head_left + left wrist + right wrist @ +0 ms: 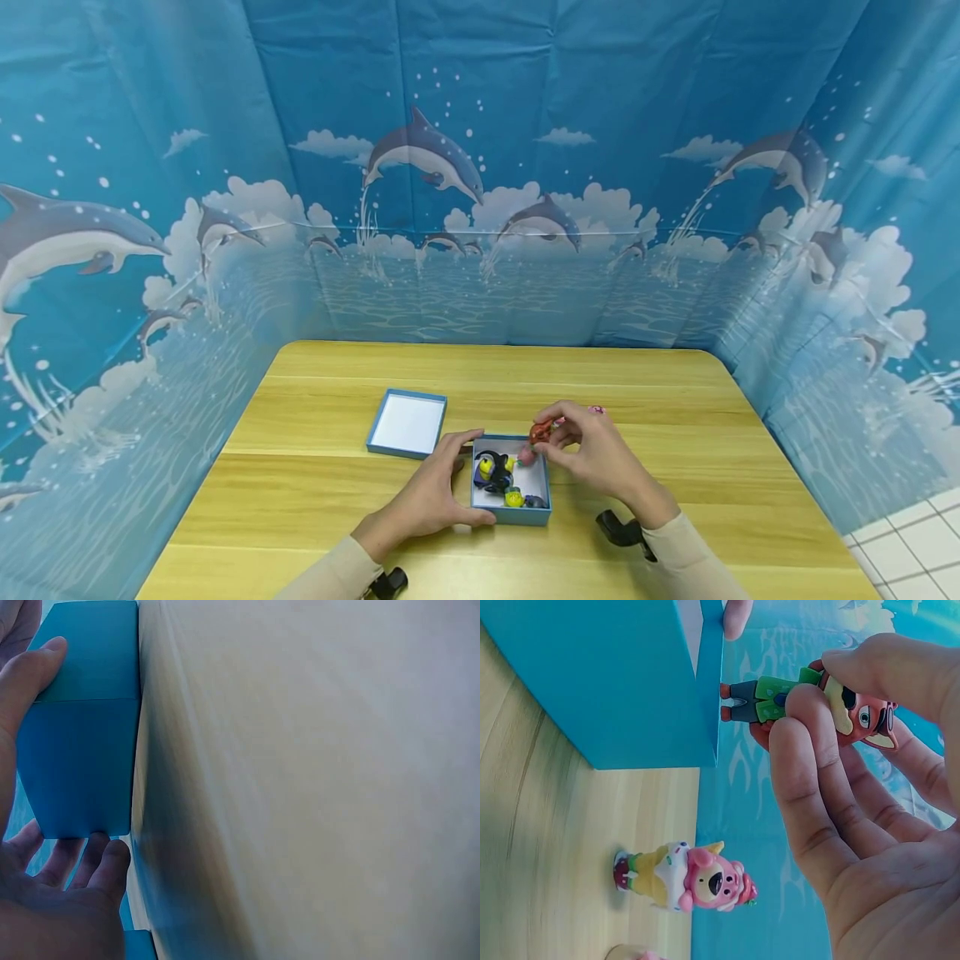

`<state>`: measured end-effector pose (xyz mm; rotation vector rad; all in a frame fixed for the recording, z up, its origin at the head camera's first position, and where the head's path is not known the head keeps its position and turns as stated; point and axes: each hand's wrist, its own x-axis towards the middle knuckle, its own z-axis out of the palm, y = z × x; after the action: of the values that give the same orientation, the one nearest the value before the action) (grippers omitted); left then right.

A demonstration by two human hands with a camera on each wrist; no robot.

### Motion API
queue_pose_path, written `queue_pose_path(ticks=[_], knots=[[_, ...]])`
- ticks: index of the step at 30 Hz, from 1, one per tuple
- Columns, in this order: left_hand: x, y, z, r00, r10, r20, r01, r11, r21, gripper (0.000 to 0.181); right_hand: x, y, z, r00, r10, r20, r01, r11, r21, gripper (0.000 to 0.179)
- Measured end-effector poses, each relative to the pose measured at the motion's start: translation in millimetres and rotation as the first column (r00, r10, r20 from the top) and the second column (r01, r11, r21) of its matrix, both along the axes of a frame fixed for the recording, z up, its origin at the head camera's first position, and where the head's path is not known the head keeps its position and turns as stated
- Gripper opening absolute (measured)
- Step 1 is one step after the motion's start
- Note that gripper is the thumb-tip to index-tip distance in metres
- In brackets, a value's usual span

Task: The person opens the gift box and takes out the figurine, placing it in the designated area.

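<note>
A blue open-topped box (512, 516) with a white inside sits on the table. My left hand (429, 493) grips it from the left, thumb at the near wall and fingers round the side. Above the box's right far corner, my right hand (606, 454) pinches a fox figurine (771, 699) in a green shirt by its head and upper body. Its feet point toward the box rim. Inside the box lie several small toy figures: a black one (497, 477), a yellow one (514, 498) and a pink one (527, 457) among them.
The blue box lid (408, 423), white inside, lies left of the box. A pink bear figurine (714, 880) stands on the table (675, 433) behind the right hand, with part of another item beside it. A dolphin-print curtain (465, 300) encloses the table's back and sides.
</note>
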<state>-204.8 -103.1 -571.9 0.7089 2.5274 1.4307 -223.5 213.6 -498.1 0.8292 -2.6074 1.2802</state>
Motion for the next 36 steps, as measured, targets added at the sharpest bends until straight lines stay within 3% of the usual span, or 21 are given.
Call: queue_pose_path(ticks=[10, 36], knots=[[0.6, -0.1, 0.0, 1.000, 0.001, 0.001, -0.001, 1.000, -0.004, 0.130, -1.0, 6.8, -2.8, 0.998, -0.026, -0.061, 0.027, 1.000, 0.005, 0.039], [1.3, 0.4, -0.4, 1.000, 0.013, -0.009, -0.014, 1.000, -0.026, 0.129, 0.3, 21.5, -9.6, 0.995, -0.098, -0.023, 0.099, 0.995, 0.025, 0.036]])
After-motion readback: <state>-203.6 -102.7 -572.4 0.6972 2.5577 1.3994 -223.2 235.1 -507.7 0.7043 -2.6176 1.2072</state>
